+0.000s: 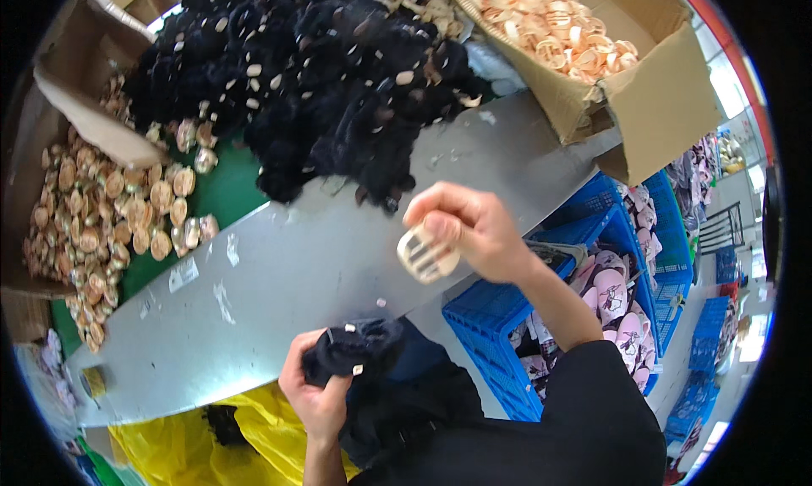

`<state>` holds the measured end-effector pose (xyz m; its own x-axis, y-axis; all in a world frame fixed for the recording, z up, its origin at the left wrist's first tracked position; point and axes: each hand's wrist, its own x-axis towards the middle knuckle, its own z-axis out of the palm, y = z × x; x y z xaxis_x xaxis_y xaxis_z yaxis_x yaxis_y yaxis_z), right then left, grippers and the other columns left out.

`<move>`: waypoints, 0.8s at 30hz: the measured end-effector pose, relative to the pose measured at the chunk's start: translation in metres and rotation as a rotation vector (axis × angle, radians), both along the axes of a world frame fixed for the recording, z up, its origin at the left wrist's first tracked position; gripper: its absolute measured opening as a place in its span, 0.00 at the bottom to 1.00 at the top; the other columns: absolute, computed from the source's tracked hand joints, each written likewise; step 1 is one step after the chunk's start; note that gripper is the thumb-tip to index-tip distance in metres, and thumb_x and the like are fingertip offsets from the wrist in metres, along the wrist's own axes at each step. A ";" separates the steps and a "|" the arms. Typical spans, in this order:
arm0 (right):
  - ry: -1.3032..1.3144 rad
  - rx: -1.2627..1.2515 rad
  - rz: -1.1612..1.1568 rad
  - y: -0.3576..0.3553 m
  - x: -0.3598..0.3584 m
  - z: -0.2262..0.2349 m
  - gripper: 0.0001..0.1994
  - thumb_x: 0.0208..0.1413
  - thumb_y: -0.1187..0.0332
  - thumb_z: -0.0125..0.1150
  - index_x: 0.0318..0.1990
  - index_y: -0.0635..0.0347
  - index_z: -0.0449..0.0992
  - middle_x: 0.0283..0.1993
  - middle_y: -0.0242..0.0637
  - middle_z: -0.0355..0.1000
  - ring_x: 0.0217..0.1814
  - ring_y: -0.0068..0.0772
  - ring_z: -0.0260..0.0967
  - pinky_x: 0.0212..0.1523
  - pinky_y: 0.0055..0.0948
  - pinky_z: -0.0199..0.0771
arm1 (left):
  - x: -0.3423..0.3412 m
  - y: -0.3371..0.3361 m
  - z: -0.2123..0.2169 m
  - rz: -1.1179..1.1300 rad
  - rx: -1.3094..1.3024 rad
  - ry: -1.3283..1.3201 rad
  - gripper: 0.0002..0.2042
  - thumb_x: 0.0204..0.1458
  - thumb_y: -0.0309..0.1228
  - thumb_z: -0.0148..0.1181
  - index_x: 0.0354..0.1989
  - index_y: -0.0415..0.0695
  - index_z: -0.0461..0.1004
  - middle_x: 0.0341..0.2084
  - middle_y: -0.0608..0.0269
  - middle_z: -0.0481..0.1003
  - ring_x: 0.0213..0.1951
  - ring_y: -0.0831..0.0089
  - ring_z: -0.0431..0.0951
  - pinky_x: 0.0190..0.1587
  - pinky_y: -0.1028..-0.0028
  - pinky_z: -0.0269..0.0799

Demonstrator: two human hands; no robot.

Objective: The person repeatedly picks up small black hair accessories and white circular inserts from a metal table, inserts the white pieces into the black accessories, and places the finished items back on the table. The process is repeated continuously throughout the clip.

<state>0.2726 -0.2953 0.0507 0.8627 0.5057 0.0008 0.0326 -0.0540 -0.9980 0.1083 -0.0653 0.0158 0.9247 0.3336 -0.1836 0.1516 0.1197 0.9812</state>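
Note:
Near the table's front edge, my left hand (316, 388) is closed around a black fuzzy fabric piece (359, 347) with small pale spots on it. Up and to the right, my right hand (470, 229) pinches a cream-coloured slotted oval plastic piece (425, 256) between thumb and fingers, above the metal tabletop (279, 274). The two held pieces are apart. A large heap of similar black fuzzy pieces (313, 71), dotted with pale bits, lies at the far side of the table.
A cardboard box (660, 88) of peach-coloured slotted plastic pieces (558, 29) stands at the far right. On the left, many round gold-and-tan pieces (127, 207) spill from another carton (93, 88). Blue crates (486, 317) with pink slippers (611, 293) stand at right; a yellow bag (194, 444) hangs below.

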 end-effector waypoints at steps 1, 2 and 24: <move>0.033 0.053 0.067 0.009 -0.015 -0.002 0.14 0.66 0.62 0.60 0.51 0.62 0.74 0.39 0.29 0.74 0.40 0.16 0.70 0.42 0.19 0.73 | -0.001 -0.001 -0.003 -0.012 0.016 -0.018 0.14 0.41 0.17 0.61 0.40 0.35 0.74 0.36 0.64 0.77 0.40 0.78 0.74 0.49 0.79 0.69; 0.067 0.107 0.133 0.018 -0.028 -0.004 0.16 0.65 0.62 0.62 0.53 0.62 0.73 0.39 0.30 0.74 0.40 0.16 0.69 0.42 0.19 0.72 | -0.003 -0.003 -0.005 -0.024 0.032 -0.035 0.15 0.41 0.18 0.62 0.41 0.35 0.74 0.36 0.65 0.77 0.40 0.78 0.74 0.49 0.79 0.69; -0.456 -0.178 0.216 0.162 -0.106 0.004 0.09 0.64 0.64 0.55 0.34 0.58 0.74 0.16 0.34 0.68 0.15 0.33 0.69 0.20 0.28 0.67 | -0.062 0.034 0.016 0.030 -0.008 -0.013 0.13 0.40 0.22 0.62 0.37 0.37 0.73 0.27 0.67 0.75 0.33 0.80 0.72 0.40 0.79 0.69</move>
